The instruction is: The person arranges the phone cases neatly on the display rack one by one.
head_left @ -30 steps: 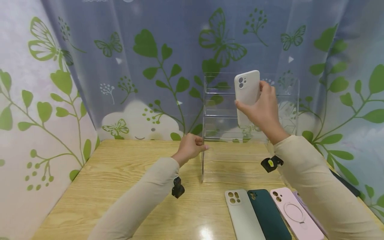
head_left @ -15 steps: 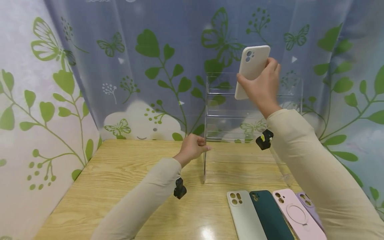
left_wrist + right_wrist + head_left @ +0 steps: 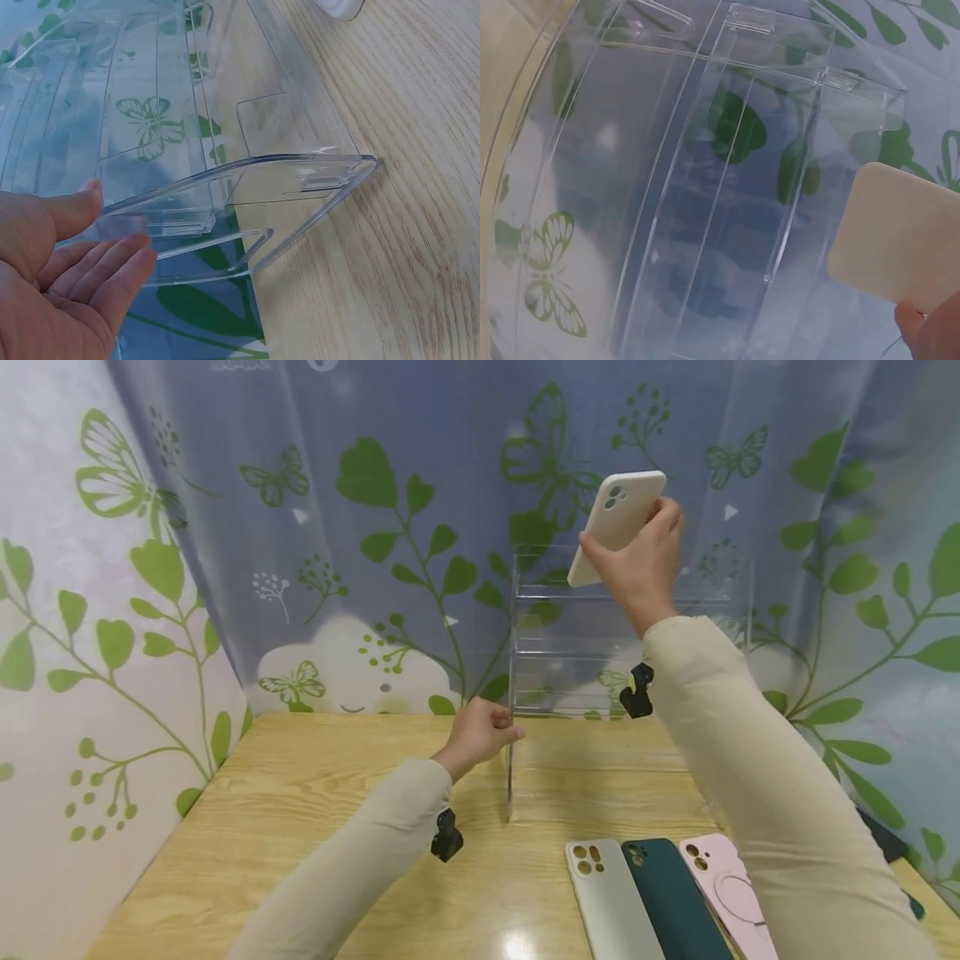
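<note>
My right hand (image 3: 641, 560) holds a white phone case (image 3: 617, 522) by its sides, thumb on the left edge and fingers on the right. The case leans, camera cut-outs at the top, in front of the upper part of a clear acrylic display stand (image 3: 555, 653). In the right wrist view, the plain lower end of the case (image 3: 892, 232) overlaps the stand's top tiers. My left hand (image 3: 477, 731) pinches the front edge of the stand's left side panel. In the left wrist view, thumb and fingers (image 3: 124, 281) lie on either side of that panel.
On the wooden table (image 3: 315, 827), a pale grey phone case (image 3: 618, 902), a dark green one (image 3: 678, 902) and a pink one with a ring (image 3: 716, 860) lie in a row before the stand. My right sleeve covers part of the pink case. A patterned curtain (image 3: 420, 410) hangs behind.
The right hand has raised the white phone case from the stand's middle tiers to its top, then shifted slightly left, tilting the case further. My left hand stays on the stand.
</note>
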Available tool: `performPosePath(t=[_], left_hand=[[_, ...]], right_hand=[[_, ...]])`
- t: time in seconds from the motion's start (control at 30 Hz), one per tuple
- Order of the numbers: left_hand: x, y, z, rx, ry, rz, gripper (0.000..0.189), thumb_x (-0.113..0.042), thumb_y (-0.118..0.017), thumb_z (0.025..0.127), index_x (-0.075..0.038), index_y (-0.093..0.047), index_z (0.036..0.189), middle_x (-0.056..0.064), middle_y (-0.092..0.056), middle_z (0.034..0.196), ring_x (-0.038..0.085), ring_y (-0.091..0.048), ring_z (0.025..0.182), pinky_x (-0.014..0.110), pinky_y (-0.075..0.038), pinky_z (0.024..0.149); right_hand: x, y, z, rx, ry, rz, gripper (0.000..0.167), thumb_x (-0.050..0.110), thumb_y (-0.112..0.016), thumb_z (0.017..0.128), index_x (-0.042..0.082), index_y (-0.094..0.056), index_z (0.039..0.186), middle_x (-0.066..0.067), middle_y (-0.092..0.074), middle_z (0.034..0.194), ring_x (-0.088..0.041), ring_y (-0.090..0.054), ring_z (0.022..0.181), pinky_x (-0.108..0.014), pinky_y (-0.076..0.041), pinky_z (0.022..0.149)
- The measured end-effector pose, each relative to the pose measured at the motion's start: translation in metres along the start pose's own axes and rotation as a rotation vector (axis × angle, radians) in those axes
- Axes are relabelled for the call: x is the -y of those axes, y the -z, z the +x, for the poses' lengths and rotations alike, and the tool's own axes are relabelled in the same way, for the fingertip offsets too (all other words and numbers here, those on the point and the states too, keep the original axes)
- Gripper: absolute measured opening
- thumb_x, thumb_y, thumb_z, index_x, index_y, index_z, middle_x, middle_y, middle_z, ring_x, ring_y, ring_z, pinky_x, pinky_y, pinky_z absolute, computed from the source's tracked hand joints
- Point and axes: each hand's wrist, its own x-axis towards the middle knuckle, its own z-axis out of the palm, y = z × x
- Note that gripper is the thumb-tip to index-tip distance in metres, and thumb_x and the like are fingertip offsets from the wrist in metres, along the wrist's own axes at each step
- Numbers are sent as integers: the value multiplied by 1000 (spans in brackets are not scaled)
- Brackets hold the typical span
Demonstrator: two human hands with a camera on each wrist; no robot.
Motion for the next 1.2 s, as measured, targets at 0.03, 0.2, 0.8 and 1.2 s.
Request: performPosePath(t=[0.03,0.2,0.8,1.2], left_hand=[[0,0,0,2,1,2,38,-18,-74,86,3,-66,116,16,-68,114,29,-63,111,39,-52,91],[3,-2,0,7,-7,17,40,-19,-74,86,4,-65,118,16,-69,111,29,-64,108,38,-54,88],[3,-4,1,-3,-28,29,21,-18,-73,86,-2,-74,100,13,-70,110,26,-64,107,40,-51,92],[2,-1,1,-15,-54,36,26,-17,-74,86,-9,-59,66,1,-62,71,9,-50,65,26,-45,70]], right_hand=[[-1,-2,1,2,-10,8,84,47,-71,79,11,-24,138,-9,-31,139,-18,-40,129,-31,-39,104],[-3,-9,3,-39,-43,38,83,47,-72,80,12,-24,138,-8,-31,140,-18,-39,129,-28,-38,104],[-10,-31,9,-91,-79,33,83,41,-75,79,11,-24,138,-8,-31,140,-24,-44,126,-33,-42,101],[-5,-33,14,17,-107,-59,85,41,-68,83,10,-20,147,-12,-30,141,-26,-42,127,-34,-42,103]])
